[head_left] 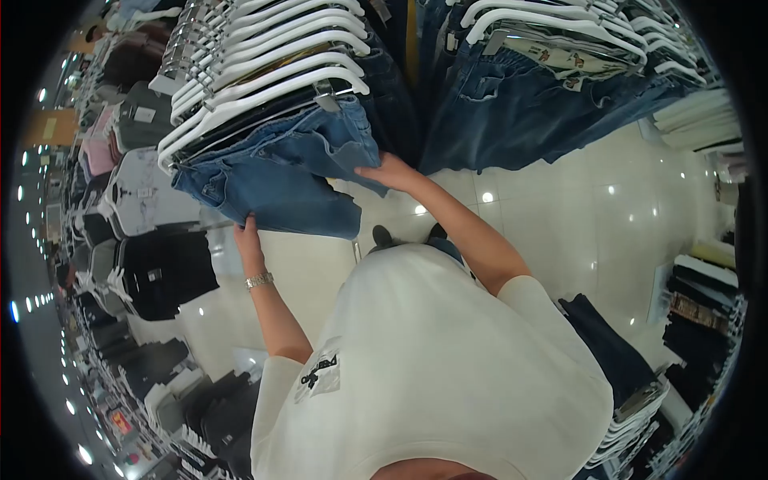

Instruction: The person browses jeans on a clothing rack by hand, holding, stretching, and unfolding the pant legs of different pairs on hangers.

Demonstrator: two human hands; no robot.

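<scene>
Blue jeans [280,188] hang from a white hanger [280,94] with metal clips, at the front of a packed row. My left hand [249,240] grips the lower left edge of the jeans, thumb on the denim. At their right side, my right hand [390,174] has its fingers closed on the edge of the same jeans. The fingertips behind the cloth are hidden.
More jeans [512,112] hang on white hangers at the upper right. Grey and black clothes [164,276] line the left side. Dark trousers [612,352] hang at the lower right. Pale glossy floor tiles [552,216] show between the racks.
</scene>
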